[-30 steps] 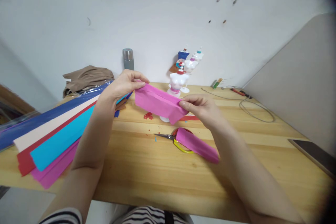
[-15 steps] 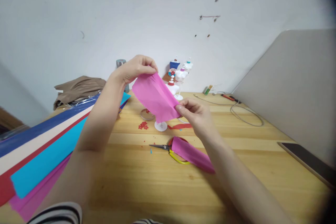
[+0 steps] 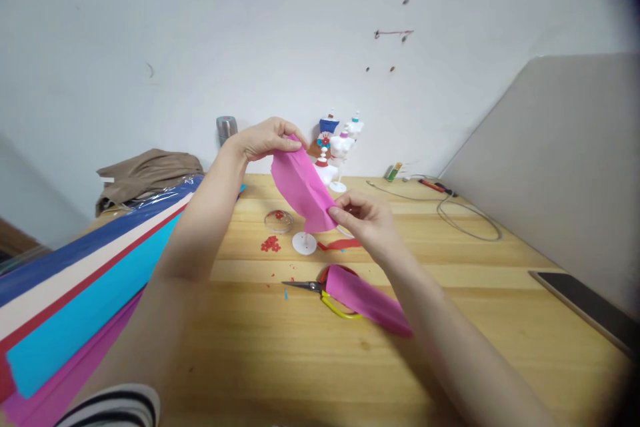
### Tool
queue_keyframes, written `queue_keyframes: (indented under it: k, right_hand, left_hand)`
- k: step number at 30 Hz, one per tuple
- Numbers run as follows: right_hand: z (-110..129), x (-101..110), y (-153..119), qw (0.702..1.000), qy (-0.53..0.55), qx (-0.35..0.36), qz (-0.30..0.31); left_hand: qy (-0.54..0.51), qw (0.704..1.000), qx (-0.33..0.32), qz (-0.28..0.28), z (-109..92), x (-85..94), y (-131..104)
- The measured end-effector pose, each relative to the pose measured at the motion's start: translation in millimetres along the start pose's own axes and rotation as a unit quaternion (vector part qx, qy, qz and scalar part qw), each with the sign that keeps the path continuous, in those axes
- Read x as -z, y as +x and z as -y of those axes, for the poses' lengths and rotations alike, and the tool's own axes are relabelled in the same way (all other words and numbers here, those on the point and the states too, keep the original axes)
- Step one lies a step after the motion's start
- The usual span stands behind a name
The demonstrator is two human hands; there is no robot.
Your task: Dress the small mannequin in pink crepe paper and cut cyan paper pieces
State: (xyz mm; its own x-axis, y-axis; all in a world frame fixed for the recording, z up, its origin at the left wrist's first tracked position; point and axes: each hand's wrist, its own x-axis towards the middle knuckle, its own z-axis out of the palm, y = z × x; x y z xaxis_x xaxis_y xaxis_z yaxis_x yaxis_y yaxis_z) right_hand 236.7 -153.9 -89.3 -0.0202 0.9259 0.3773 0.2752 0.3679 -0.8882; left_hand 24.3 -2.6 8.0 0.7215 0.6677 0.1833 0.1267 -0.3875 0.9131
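A pink fabric piece (image 3: pixel 305 190) hangs slanting in the air between both hands. My left hand (image 3: pixel 275 138) pinches its upper edge, and my right hand (image 3: pixel 363 217) pinches its lower right corner. Behind it stand small white mannequins (image 3: pixel 341 147), one with a blue top (image 3: pixel 329 125); the fabric hides part of the nearest one, whose round white base (image 3: pixel 305 243) shows below. Scissors with yellow and red handles (image 3: pixel 337 307) lie on the table, partly under a second pink piece (image 3: pixel 367 300). Small red flowers (image 3: pixel 271 244) lie left of the base, near a clear round dish (image 3: pixel 279 221).
Coloured sheets (image 3: pixel 100 267) lie at the left, below brown cloth (image 3: pixel 150 177). A metal flask (image 3: pixel 227 130) stands behind my left hand. At the right are a grey cable (image 3: pixel 467 232), a phone (image 3: pixel 585 307) and a grey panel (image 3: pixel 560 167). A red strip (image 3: pixel 340 244) lies mid-table.
The held pink piece has turned and looks narrower. My left hand has moved slightly right and down. Both hands keep their hold, and the view has shifted a little.
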Motion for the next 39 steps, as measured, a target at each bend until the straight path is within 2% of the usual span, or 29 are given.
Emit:
queue_keyframes:
  k: [3, 8, 15, 21, 33, 39]
  right_hand:
    - [0.5, -0.4, 0.5, 1.0, -0.017, 0.018, -0.017]
    - [4.7, -0.3, -0.2, 0.999, -0.009, 0.029, -0.018]
    - [11.7, 1.8, -4.9, 0.996, 0.06, -0.036, 0.049]
    - [17.3, 5.0, -9.0, 0.995, 0.07, -0.056, 0.049]
    - [17.5, 15.3, -2.3, 0.997, 0.029, -0.057, 0.043]
    - [11.6, 19.2, 1.4, 0.997, 0.022, -0.058, 0.044]
  left_hand:
    - [-0.004, 1.0, -0.003, 0.017, 1.4, 2.9, 0.3]
    - [-0.022, 0.999, -0.025, -0.007, -2.4, 6.2, 0.7]
    - [0.02, 0.999, -0.043, -0.025, -5.4, 3.0, -2.2]
    - [0.086, 0.993, -0.042, -0.07, -10.0, 5.2, -3.3]
    - [0.049, 0.994, -0.023, -0.094, -7.0, 8.4, -12.5]
    - [0.032, 0.996, -0.016, -0.085, -5.5, 9.8, -15.7]
